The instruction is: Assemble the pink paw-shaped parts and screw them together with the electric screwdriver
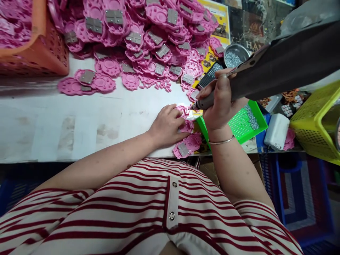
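My left hand (168,125) lies on the white tabletop (127,120), its fingers over a pink plastic part (188,124) and pressing it down. In my right hand (221,99) is a dark electric screwdriver (205,102), held at its front end. The tool's tip touches or hovers just above the far end of that part; which one I cannot tell. Close to my left hand, nearer the table's front edge, lies another pink part (187,145) with a grey metal plate on it.
Pink parts (159,39) are heaped at the back. An orange basket (50,49) stands at the left. On the right are a green tray (239,124) with screws, a metal bowl (235,56), a white box (277,131) and a yellow basket (313,124).
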Tool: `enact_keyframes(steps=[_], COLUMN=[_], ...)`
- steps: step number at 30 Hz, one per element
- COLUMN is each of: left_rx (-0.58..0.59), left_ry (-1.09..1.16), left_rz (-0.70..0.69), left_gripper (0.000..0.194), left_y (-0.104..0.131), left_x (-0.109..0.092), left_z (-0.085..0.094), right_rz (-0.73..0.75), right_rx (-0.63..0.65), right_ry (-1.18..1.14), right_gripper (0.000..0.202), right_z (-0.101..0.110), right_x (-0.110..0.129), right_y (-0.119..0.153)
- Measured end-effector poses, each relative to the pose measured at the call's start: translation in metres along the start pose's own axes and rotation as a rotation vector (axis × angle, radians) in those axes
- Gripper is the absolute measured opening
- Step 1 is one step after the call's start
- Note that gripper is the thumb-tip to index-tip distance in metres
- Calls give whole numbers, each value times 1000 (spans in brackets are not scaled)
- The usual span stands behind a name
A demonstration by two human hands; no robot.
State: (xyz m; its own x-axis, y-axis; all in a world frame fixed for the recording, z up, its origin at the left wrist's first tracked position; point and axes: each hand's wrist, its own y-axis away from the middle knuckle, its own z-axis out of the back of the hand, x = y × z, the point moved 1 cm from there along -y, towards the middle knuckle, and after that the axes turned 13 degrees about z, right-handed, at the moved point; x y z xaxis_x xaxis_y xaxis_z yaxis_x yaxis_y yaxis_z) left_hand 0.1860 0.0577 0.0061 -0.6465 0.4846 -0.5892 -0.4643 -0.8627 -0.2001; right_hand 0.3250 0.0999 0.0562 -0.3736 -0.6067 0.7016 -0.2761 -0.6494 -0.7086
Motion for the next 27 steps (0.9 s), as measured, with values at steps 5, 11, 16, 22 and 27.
enact_keyframes(steps=[5,11,16,22,27], left_rx=[3,6,-2,12,30], left_ry=[-20,-38,-42,-20,9], left_rz=[3,0,-3,8,19], left_gripper=[34,35,34,34,31], left_y=[-1,-1,-2,-2,-1], left_x=[-1,-1,-2,-2,-1], left_z=[0,1,1,1,0], right_rz=[29,62,50,34,-43], right_rx=[-22,-35,-46,3,77], right_ry=[53,-72,-102,-110,1], right_gripper=[49,42,41,36,49], right_z=[-3,-7,-10,-7,-7], right_x=[1,4,4,17,20], right_y=[-1,-4,-3,-6,-4])
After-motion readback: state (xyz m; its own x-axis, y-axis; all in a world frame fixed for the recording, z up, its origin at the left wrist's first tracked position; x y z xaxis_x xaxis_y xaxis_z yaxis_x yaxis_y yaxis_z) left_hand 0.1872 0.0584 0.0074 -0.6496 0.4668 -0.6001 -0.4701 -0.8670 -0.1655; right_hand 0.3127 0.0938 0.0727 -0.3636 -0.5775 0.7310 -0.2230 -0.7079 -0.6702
